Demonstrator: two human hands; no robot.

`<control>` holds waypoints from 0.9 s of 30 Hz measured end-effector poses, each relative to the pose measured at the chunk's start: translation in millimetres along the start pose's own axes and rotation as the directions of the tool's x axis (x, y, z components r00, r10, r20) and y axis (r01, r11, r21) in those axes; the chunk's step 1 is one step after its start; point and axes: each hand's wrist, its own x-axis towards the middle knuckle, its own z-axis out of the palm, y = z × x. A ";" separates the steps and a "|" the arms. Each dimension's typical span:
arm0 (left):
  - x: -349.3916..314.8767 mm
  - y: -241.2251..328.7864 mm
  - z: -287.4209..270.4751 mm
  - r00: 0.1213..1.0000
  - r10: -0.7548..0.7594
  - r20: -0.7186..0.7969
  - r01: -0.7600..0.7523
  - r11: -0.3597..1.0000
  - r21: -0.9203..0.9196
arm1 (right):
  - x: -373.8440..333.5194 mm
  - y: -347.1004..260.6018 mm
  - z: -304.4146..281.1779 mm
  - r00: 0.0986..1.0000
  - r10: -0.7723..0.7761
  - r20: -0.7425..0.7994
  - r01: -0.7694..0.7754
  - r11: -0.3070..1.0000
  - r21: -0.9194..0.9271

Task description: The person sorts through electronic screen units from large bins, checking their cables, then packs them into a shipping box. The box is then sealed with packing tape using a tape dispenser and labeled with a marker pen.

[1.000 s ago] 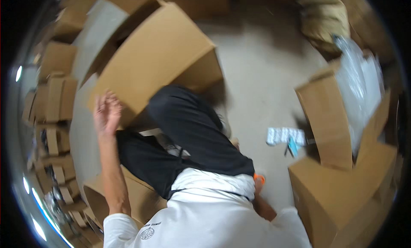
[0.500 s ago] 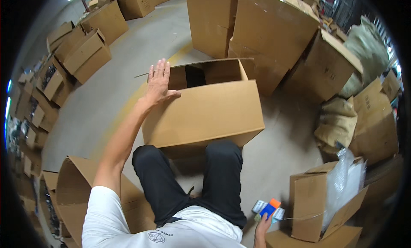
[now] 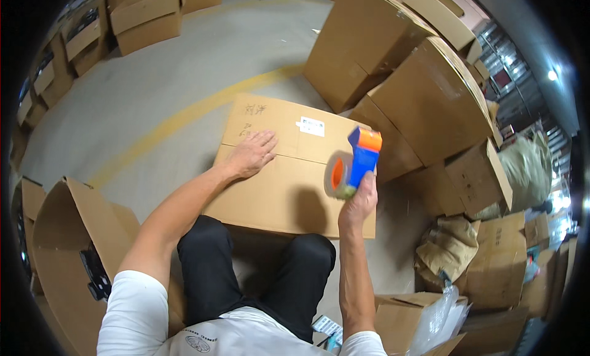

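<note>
A large brown cardboard box (image 3: 276, 190) stands in front of my knees, its two top flaps folded down and meeting at a seam. My left hand (image 3: 251, 154) lies flat on the top, fingers stretched across the seam toward the left side. A white label (image 3: 312, 126) and some handwriting are on the far flap. Above the box's right part, my right hand (image 3: 359, 202) grips a blue and orange tape dispenser (image 3: 365, 153) with a roll of clear tape. The dispenser is held off the cardboard and casts a shadow on it.
Tall cardboard boxes (image 3: 369, 48) stand close at the far right. An open box (image 3: 67, 239) with black items is at my left. Near my right elbow, another box (image 3: 399, 322) holds bubble wrap (image 3: 437, 319). A yellow line (image 3: 166, 131) crosses the grey floor.
The box's top, open earlier, is now closed, and my left hand has come to rest flat on it. My right hand has brought the tape dispenser up from the lower right to above the box.
</note>
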 end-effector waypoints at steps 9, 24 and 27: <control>23.4 1.9 -15.0 0.982 -0.189 -0.028 0.159 0.888 -0.431 | 41.1 97.5 19.7 0.985 0.052 0.166 -0.004 0.960 -0.278; 127.1 36.8 -70.1 0.818 -0.047 0.573 0.572 -0.032 -0.820 | 27.8 104.6 12.3 0.968 0.011 0.252 0.061 0.960 -0.275; 145.6 35.8 -73.7 0.800 -0.082 0.594 0.599 0.086 -0.796 | 31.6 100.0 13.0 0.965 0.004 0.261 0.066 0.963 -0.260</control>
